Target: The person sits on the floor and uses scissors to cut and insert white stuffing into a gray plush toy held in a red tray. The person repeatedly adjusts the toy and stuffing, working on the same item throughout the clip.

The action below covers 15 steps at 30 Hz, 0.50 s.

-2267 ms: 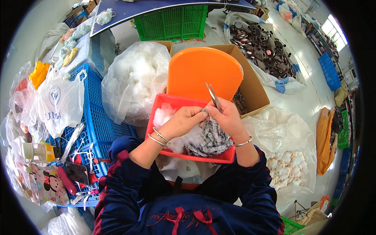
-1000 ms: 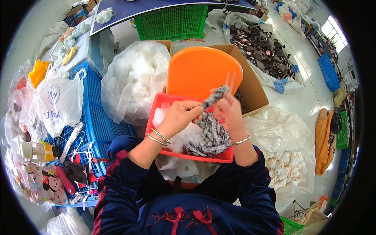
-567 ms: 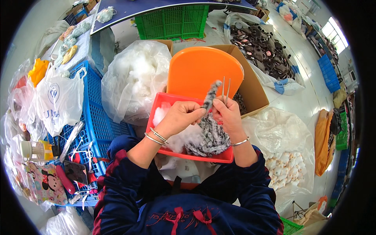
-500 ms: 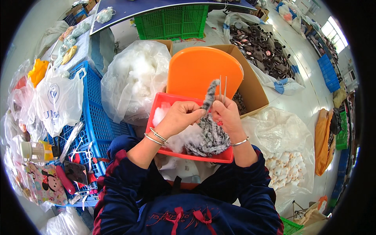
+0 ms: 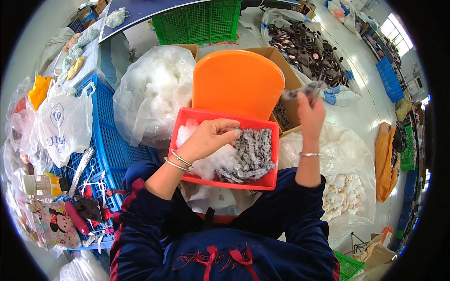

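Note:
My left hand (image 5: 208,136) hovers over the red tray (image 5: 225,181). Its fingers are loosely bent with a gap to the thumb, and I see nothing in them. White stuffing (image 5: 213,161) fills the tray's left part; grey-and-black furry strips (image 5: 253,154) lie heaped in its right part. Out to the right, by the cardboard box, my right hand (image 5: 310,114) is closed around metal tweezers (image 5: 319,84), blurred by motion. A grey furry strip (image 5: 300,91) is at its fingertips, smeared too; whether it is still gripped is unclear.
An orange chair back (image 5: 238,84) stands behind the tray, before an open cardboard box (image 5: 293,110). A clear bag of stuffing (image 5: 157,89) is at left, near a blue crate (image 5: 105,126) bearing scissors. Bags of dark pieces (image 5: 304,49) and pale pieces (image 5: 344,194) lie right.
My right hand has swung up and right from the tray, carrying the tweezers and furry strip. My left hand has let go of the strip and stays over the tray, its fingers loosened.

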### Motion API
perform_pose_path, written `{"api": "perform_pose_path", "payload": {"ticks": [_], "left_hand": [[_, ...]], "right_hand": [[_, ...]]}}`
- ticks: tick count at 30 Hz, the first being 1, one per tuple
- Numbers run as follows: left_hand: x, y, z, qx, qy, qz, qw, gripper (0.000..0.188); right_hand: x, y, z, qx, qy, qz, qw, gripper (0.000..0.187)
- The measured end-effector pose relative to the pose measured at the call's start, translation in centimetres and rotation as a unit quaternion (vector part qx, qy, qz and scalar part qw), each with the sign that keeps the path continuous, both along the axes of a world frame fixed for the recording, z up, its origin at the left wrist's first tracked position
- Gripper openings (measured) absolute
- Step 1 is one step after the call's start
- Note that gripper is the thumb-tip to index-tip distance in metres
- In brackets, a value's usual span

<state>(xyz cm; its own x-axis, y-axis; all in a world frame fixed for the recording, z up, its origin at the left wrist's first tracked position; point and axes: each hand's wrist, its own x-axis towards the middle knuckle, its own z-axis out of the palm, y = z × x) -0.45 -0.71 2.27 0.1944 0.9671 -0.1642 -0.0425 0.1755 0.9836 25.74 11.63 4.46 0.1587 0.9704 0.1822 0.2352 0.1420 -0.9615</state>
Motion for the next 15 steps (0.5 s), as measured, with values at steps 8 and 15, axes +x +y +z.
{"api": "perform_pose_path", "payload": {"ticks": [8,15], "left_hand": [[-1.3,0.8,0.2,0.011,0.054,0.018,0.998,0.027],[-1.5,0.7,0.0,0.012,0.063,0.033,0.997,0.025]], "right_hand": [[3.0,1.6,-3.8,-0.054,-0.131,0.127,0.982,0.027],[-3.8,-2.2,-5.9,-0.165,-0.426,0.326,0.828,0.046]]}}
